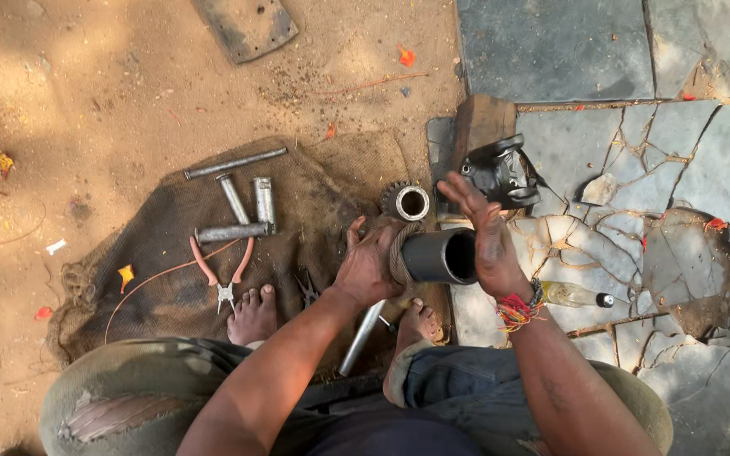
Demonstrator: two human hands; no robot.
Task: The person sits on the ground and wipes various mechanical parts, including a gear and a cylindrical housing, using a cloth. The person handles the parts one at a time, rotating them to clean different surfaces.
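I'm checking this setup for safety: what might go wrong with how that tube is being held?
The tube sits just above a bare foot; held only by the left hand and the right hand's flat palm, it might slip onto the toes. The pliers and rods lie loose on the sack by the other foot, easy to step on.

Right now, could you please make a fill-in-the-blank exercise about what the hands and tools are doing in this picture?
1. The left hand grips the rope-wrapped end of a dark ____.
2. The right hand rests its palm against the tube's open ____.
3. The pliers on the sackcloth have ____ handles.
4. The gear lies just ____ the tube in the picture.

Missing words: tube; end; pink; above
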